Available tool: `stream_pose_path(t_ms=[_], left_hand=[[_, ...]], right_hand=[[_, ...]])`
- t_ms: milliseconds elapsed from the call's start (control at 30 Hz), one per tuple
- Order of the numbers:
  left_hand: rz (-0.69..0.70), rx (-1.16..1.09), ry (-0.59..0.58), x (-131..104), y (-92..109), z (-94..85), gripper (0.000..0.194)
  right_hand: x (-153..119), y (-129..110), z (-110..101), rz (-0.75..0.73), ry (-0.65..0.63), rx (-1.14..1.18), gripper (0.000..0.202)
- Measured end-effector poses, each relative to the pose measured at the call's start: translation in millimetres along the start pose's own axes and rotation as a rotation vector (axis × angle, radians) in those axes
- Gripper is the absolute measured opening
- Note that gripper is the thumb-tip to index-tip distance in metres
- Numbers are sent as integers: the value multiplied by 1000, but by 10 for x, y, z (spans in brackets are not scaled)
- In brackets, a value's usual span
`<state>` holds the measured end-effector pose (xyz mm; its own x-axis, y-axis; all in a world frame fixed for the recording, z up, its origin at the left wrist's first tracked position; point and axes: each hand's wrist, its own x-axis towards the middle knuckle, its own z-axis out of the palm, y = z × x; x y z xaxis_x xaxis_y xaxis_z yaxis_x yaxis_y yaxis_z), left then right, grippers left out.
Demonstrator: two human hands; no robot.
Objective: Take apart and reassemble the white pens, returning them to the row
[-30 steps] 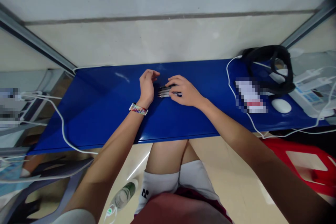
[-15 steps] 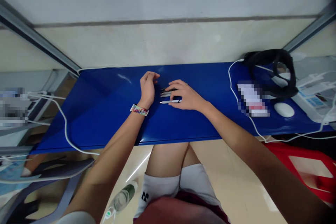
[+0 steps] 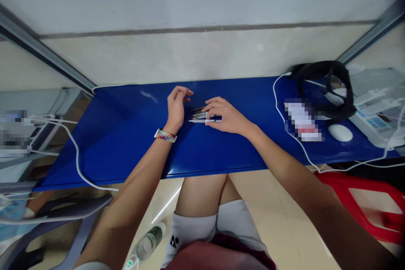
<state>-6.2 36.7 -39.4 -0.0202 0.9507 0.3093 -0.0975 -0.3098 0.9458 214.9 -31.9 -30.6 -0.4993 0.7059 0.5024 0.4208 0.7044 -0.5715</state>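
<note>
My left hand (image 3: 177,107) half-curled, empty, right hand (image 3: 224,114) arched over pens (image 3: 199,116), likely bracing them alongside, can't tell if pinching

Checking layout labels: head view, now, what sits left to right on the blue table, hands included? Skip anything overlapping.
left hand → pens → right hand → pixelated item → mouse
</note>
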Motion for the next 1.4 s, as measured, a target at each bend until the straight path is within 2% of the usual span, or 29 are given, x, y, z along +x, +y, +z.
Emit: stream_pose_path(t_ms=[133, 233, 333, 400, 533, 667, 767, 833, 1000, 1167, 1300, 1367, 1400], left_hand=[[15, 27, -153, -93, 81, 69, 35], [-3, 39, -240, -164, 133, 115, 40], [-8, 53, -302, -201, 168, 130, 29], [-1, 81, -306, -206, 174, 129, 21], [29, 77, -253, -177, 128, 122, 17], [59, 43, -164, -123, 54, 110, 16], [52, 40, -139, -103, 54, 98, 16], [51, 34, -142, -102, 81, 90, 15], [54, 58, -156, -91, 104, 66, 20], [-2, 87, -125, -63, 36, 17, 49], [4, 186, -122, -80, 75, -8, 69], [44, 213, -127, -92, 123, -5, 66], [64, 208, -128, -96, 145, 0, 58]], right_hand=[[25, 13, -31, 149, 178, -15, 2], [36, 20, -64, 184, 223, -42, 7], [40, 23, -73, 216, 266, -54, 9], [40, 26, -68, 269, 337, -65, 11], [48, 85, -73, 421, 483, -40, 21], [71, 219, -123, 523, 583, 321, 20], [80, 283, -166, 568, 592, 579, 24], [79, 296, -181, 583, 579, 644, 29], [88, 296, -168, 598, 565, 643, 30], [106, 273, -141, 581, 547, 679, 30], [109, 254, -134, 558, 530, 768, 27], [111, 249, -131, 568, 531, 793, 27], [113, 248, -129, 575, 535, 799, 27]])
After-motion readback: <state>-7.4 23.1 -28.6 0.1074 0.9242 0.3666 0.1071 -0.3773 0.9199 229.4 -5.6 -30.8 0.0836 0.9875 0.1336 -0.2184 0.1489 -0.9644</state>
